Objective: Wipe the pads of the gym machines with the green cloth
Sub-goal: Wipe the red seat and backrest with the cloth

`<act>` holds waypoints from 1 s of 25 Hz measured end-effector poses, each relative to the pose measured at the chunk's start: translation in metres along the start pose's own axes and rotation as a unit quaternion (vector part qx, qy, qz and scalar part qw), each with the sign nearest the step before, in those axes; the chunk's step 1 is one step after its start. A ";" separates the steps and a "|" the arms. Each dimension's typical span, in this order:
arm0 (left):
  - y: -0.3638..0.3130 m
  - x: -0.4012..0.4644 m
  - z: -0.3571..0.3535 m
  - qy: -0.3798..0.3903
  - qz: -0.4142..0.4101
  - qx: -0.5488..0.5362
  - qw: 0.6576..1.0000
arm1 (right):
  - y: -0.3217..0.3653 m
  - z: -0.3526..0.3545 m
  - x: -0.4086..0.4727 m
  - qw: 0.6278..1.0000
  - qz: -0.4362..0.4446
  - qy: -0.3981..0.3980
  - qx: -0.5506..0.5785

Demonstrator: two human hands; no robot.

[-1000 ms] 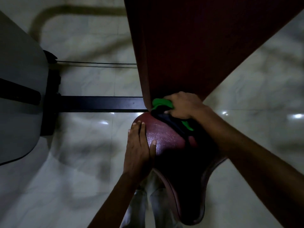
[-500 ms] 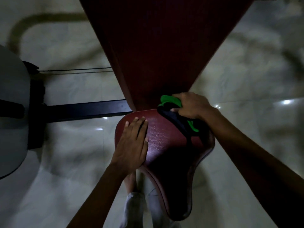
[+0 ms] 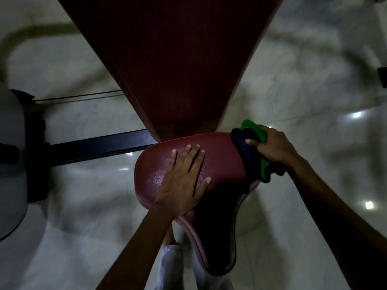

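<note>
A maroon seat pad (image 3: 219, 160) is bearing the left hand (image 3: 182, 185), lying flat with fingers spread, while the right hand (image 3: 274, 147) is pressing a green cloth (image 3: 254, 132) against its far right edge. A pale tiled floor (image 3: 303, 122) is showing beneath both hands.

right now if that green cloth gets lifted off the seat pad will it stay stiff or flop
Probably floppy: the green cloth is bunched in folds under the right hand and droops over the edge of the seat pad. It looks light, since the fingers gather it easily. It likely grips rather than slides on the textured pad.
</note>
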State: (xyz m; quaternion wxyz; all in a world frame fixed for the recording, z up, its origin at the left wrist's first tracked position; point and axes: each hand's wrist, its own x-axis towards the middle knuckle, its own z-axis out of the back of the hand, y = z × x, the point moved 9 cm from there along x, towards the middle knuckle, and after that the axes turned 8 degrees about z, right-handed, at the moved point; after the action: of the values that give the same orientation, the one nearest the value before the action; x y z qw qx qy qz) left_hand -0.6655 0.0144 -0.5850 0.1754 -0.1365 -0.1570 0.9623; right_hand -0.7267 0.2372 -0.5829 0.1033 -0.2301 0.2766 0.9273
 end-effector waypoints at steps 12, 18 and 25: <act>-0.025 0.019 0.006 0.041 -0.088 -0.019 0.995 | -0.038 -0.015 -0.030 0.983 -0.021 -0.079 0.163; -0.047 0.028 -0.006 0.086 -0.191 0.006 0.978 | -0.045 -0.026 -0.007 0.975 -0.061 -0.046 0.208; -0.053 0.029 -0.007 0.130 -0.288 0.018 0.949 | -0.064 -0.047 -0.092 0.924 -0.187 -0.230 0.243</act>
State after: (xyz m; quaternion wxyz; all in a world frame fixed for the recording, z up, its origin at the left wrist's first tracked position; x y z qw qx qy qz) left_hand -0.6734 0.0745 -0.5784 0.4661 -0.2067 -0.1483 0.8474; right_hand -0.6080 0.2576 -0.6033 0.3881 -0.0256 0.4138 0.8231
